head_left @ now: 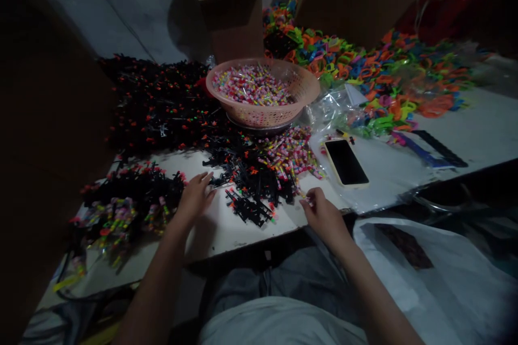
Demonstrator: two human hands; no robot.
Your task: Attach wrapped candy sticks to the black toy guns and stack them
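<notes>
My left hand (196, 195) is over the white table, its fingers apart and stretched toward the edge of a pile of black plastic toy gun-like pieces (253, 172) with orange tips. Nothing shows in that hand. Beside the front right of the pile, my right hand (322, 214) is closed in a pinch. A small pinkish piece shows at its fingertips, resembling the short, colourful wrapped tubes (293, 151) heaped just behind. A smaller cluster of black pieces (249, 207) lies between my hands, near the table's front edge.
A pink perforated basket (263, 113) holds many colourful tubes. Black pieces (162, 102) are heaped at back left, with black-and-colourful bundles (117, 215) at front left. A phone (347, 163) lies on clear plastic at right. Bright plastic pieces (348, 64) fill the back right.
</notes>
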